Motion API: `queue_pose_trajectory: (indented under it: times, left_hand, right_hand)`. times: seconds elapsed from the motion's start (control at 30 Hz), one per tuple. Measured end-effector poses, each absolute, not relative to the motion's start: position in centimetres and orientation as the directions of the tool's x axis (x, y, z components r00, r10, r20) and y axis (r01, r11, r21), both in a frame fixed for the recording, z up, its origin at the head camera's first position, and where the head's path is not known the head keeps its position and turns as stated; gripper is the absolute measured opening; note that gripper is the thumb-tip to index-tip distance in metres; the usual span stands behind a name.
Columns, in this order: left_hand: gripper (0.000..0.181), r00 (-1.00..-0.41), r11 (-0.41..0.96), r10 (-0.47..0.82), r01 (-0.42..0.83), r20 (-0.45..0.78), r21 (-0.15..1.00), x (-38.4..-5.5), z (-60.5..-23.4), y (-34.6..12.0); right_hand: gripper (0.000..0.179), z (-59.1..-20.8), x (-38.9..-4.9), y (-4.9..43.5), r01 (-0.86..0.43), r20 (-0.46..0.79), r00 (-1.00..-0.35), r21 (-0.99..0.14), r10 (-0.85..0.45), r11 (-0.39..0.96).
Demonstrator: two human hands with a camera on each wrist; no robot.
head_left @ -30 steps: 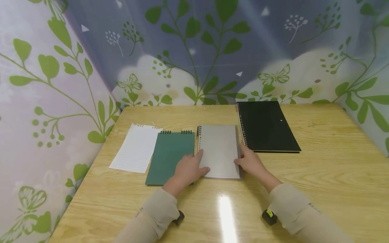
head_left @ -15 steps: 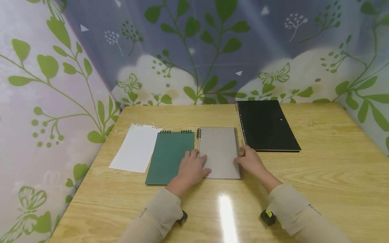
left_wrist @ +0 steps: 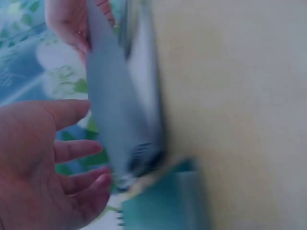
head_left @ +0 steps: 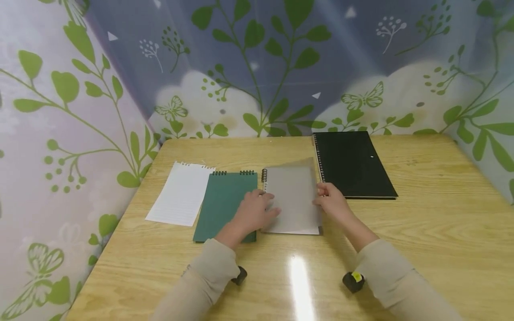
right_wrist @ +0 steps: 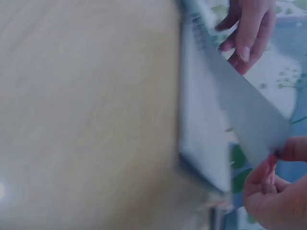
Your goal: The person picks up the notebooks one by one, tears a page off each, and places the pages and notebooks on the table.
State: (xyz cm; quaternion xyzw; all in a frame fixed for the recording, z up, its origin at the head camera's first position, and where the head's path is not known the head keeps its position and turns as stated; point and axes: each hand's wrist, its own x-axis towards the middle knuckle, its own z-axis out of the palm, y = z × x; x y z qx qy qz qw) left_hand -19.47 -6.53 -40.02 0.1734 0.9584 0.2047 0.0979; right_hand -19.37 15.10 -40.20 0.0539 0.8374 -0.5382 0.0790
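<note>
A grey-covered spiral notebook (head_left: 291, 187) lies between the two hands, its coil along the left side. My right hand (head_left: 337, 205) pinches the right edge of its cover (right_wrist: 254, 120) between thumb and fingers. In the right wrist view the cover slants up off the white pages (right_wrist: 204, 110). My left hand (head_left: 254, 211) is near the coil side, fingers extended and spread, their tips close to the cover. In the left wrist view, the left fingertips (left_wrist: 98, 146) are right by the cover's face. Part of a green notebook (head_left: 222, 200) is hidden under the left forearm and hand.
A lined white sheet (head_left: 178, 194) with a torn top edge lies left of the green notebook. Behind the right hand is a large black spiral notebook (head_left: 353, 165). The wooden table (head_left: 433, 232) meets a leaf-patterned backdrop (head_left: 225, 53) at its back and left.
The grey cover has risen along its right edge, with the right hand pinching it and moving slightly up. The left hand has shifted a little toward the coil, off the notebook's lower left.
</note>
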Motion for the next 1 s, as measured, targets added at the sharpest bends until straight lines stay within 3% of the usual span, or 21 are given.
queue_pose_trajectory:
  times: [0.2,0.33,0.47,0.67,1.0]
  left_hand:
    - [0.054,-0.884,0.643,0.406,0.095,-0.233,0.760,-21.6,-36.5,-7.0]
    - [0.058,-0.856,0.525,0.409,-0.062,-0.315,0.849,-22.9,-35.4,-7.5]
    - [0.066,-0.846,0.512,0.405,-0.105,-0.347,0.853,-23.8,-34.6,-7.8]
    - [0.067,-0.848,0.576,0.394,-0.071,-0.353,0.814,-24.7,-32.8,-8.7]
    - [0.048,-0.876,0.716,0.393,0.100,-0.280,0.691,-24.8,-30.5,-9.7]
  right_hand:
    - [0.041,-37.3,-18.6,13.9,0.092,-0.111,-0.991,-0.972,-0.077,0.215]
    - [0.038,-36.7,-17.8,12.3,0.028,-0.062,-0.985,-0.979,-0.161,0.202]
    - [0.037,-37.0,-17.0,10.8,-0.050,-0.006,-0.973,-0.970,-0.229,0.237]
    - [0.034,-37.6,-15.5,8.5,-0.183,0.066,-0.942,-0.922,-0.328,0.341]
    - [0.032,-38.2,-14.6,5.9,-0.318,0.139,-0.899,-0.860,-0.416,0.399]
